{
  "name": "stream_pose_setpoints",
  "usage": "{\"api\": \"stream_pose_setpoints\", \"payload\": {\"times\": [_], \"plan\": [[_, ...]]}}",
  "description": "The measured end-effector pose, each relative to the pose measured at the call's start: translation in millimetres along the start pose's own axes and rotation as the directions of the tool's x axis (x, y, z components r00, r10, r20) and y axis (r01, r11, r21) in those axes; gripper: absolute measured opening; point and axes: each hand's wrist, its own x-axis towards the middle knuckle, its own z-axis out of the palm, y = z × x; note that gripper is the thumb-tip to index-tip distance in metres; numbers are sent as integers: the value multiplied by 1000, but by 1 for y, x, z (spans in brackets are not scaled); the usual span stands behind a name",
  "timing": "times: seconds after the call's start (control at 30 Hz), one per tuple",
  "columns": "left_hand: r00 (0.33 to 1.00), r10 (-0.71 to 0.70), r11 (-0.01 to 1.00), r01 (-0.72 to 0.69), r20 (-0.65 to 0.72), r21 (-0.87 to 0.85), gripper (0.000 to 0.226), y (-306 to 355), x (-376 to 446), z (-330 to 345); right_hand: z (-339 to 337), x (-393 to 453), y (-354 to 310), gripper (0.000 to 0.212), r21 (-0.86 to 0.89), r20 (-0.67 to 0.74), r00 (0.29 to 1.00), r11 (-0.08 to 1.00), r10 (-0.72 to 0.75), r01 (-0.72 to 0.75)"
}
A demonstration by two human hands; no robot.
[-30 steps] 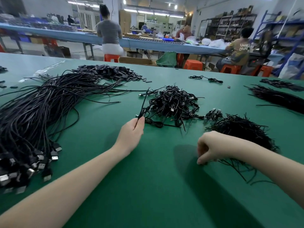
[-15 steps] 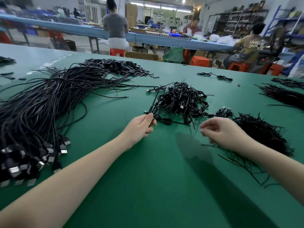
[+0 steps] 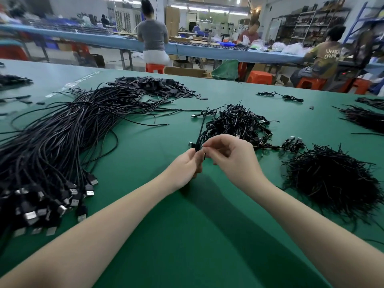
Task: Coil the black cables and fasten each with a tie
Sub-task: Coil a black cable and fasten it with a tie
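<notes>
Head camera: at table centre, the left hand (image 3: 188,166) pinches a coiled black cable (image 3: 198,142) while the right hand (image 3: 232,157), fingers curled, nips a thin tie (image 3: 204,156) against it; loose cables (image 3: 52,142) lie at nine o'clock, ties (image 3: 332,181) at three.

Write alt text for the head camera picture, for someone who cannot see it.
Two bare hands meet over a green table: the left hand grips a coiled black cable while the right hand pinches a thin tie at it. Loose cables lie left, finished coils behind, ties right.
</notes>
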Motion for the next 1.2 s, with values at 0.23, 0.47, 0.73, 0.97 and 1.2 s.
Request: {"api": "stream_pose_setpoints", "payload": {"times": [0.23,0.47,0.73,0.97,1.2], "plan": [[996,83,960,-88,27,264,26,-3,-3,0,-5,-2,0,27,-30,-60,995,997,-77,76],[978,206,792,-179,20,583,25,2,-13,4,-3,-3,-1,14,-31,-8,999,999,-32,31],[903,410,189,-223,130,956,23,14,-25,19,-32,20,-35,15,-601,557,824,633,-107,488],[657,685,129,-535,315,835,32,21,-31,13,-64,56,-4,21,7,716,618,882,324,-471],[909,334,912,-245,-250,328,33,10,-19,15,21,8,26,30,800,229,811,372,538,-472]]}}
